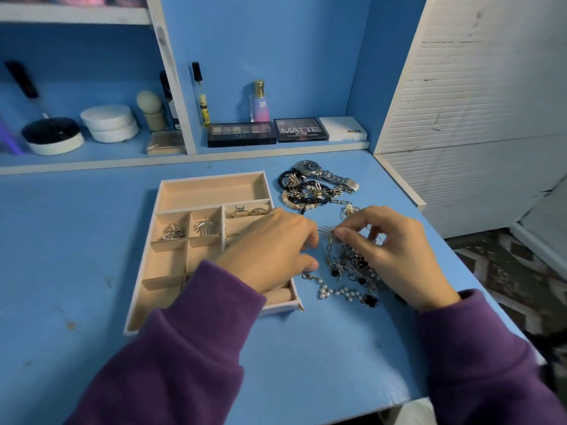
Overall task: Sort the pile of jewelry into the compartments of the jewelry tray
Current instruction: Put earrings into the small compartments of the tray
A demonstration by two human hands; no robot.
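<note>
The matte blue painted desk (76,240) looks scuffed at the left of the frame. Left of centre lies the jewelry tray (211,176), white-rimmed and lined in soft beige, with silver rings (248,211) in its upper compartments. My left hand (270,250) hovers over its right edge with the fingers curled; I cannot tell whether they hold anything. My right hand (392,250) pinches the tangle of chains (349,265) at centre right, a pearl strand (337,292) trailing below. A white slatted door (475,87) fills the upper right.
</note>
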